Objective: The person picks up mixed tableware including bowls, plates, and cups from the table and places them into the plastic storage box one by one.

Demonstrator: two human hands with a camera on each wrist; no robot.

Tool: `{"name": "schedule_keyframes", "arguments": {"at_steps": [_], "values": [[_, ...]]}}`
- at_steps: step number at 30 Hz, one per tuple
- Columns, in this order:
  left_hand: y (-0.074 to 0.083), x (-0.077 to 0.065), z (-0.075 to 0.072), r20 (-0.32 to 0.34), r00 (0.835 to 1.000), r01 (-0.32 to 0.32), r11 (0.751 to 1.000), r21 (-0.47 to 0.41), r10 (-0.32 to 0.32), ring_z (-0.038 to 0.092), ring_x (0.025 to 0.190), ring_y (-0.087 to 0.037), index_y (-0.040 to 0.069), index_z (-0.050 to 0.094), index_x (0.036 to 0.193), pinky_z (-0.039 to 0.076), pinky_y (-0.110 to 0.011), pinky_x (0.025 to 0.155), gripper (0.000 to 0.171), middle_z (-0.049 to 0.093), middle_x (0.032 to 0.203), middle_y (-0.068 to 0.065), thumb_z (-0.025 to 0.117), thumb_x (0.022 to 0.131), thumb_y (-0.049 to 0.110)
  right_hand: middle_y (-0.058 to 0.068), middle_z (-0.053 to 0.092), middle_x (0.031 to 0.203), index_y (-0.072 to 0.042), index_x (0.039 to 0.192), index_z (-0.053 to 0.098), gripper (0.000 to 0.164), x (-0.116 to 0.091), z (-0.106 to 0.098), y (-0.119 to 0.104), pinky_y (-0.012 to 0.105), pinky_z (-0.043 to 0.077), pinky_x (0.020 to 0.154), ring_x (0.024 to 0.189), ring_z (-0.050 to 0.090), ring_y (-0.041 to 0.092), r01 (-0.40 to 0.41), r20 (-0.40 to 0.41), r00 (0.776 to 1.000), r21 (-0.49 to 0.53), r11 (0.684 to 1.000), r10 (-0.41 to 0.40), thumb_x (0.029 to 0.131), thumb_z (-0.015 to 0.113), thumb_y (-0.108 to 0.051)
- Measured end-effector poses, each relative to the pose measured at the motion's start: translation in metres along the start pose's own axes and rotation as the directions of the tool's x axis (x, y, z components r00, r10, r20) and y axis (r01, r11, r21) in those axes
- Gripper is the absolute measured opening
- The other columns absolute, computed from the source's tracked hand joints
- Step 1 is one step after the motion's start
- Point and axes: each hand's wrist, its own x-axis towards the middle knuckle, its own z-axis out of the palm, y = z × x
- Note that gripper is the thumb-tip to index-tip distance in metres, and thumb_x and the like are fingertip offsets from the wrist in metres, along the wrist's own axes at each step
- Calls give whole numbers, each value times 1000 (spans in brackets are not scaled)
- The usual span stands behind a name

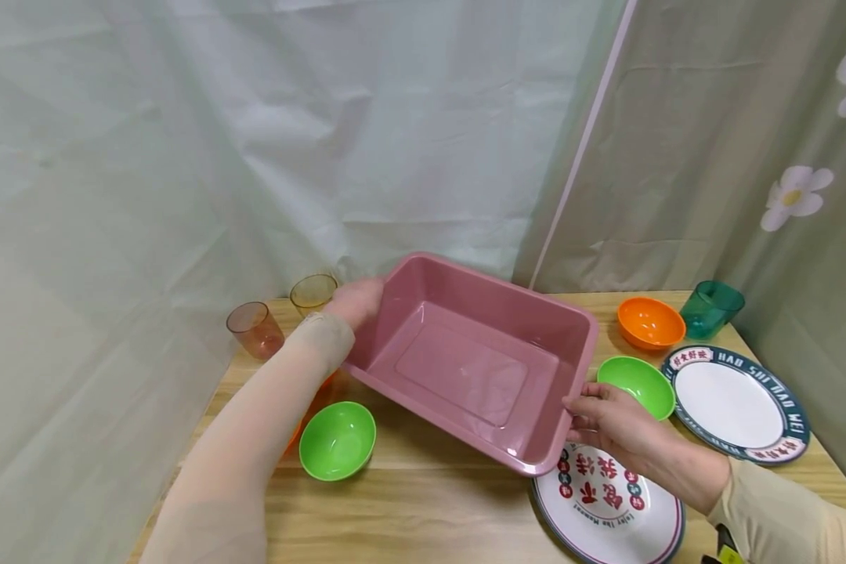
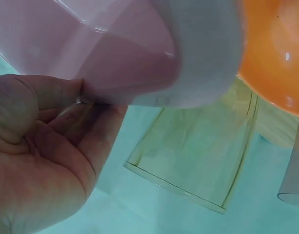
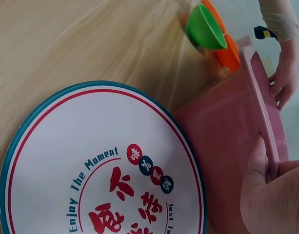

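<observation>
Pale sleeves reach in from the lower edge, the left one hiding part of an orange bowl. Between them the pink basin is held slantwise over the middle of the table, its inside facing the person. The left hand pinches its rim at the far left; the right hand pinches the opposite end between thumb and fingers, above a white plate with red characters. Whether basin and plate touch, one cannot tell. On the left sit a green bowl, a reddish tumbler and a yellow tumbler; on the right, another green bowl, another orange bowl, a tilted teal tumbler and a dark-rimmed plate. Light wood grain marks the table; pale curtains hang behind and beside it, with white flowers at right.
</observation>
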Motion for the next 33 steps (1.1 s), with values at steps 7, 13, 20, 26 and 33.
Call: {"name": "schedule_keyframes", "arguments": {"at_steps": [7, 13, 20, 26, 33], "values": [[-1, 2, 1, 5, 1000, -10, 1000, 3, 10, 60, 117, -36, 11, 58, 134, 48, -55, 100, 32, 65, 128, -18, 44, 106, 21, 12, 65, 110, 6, 130, 40, 31, -1, -6, 1, 31, 60, 81, 87, 69, 20, 4, 37, 999, 24, 1000, -5, 107, 52, -11], [1, -1, -3, -9, 999, -38, 998, 40, 38, 61, 119, -38, 9, 58, 134, 48, -55, 100, 33, 65, 128, -20, 43, 106, 18, 13, 62, 113, 5, 133, 36, 37, 0, -7, -1, 32, 60, 81, 90, 70, 22, -2, 24, 1000, 14, 1000, 2, 106, 55, -12], [-2, -5, -3, -17, 999, -27, 999, 46, 28, 60, 119, -39, 8, 55, 138, 48, -56, 100, 35, 64, 130, -21, 40, 108, 15, 15, 58, 121, 4, 138, 34, 41, 2, -7, -3, 35, 60, 85, 96, 70, 26, -6, 52, 999, 22, 1000, 5, 106, 55, -11], [-5, -6, -4, -27, 999, -23, 998, 55, 25, 60, 120, -40, 8, 54, 138, 48, -56, 100, 34, 64, 130, -22, 40, 108, 13, 13, 61, 116, 4, 134, 41, 34, 8, -11, -8, 35, 59, 86, 96, 69, 26, 17, 65, 998, 5, 1000, -17, 106, 54, -10], [-4, -7, -5, -38, 999, -6, 999, 54, 9, 61, 117, -40, 6, 56, 136, 49, -56, 98, 34, 65, 128, -21, 39, 108, 14, 10, 63, 110, 4, 128, 44, 26, 15, -15, -12, 33, 60, 84, 89, 69, 21, 24, 56, 998, -7, 1000, -23, 106, 52, -8]]}}
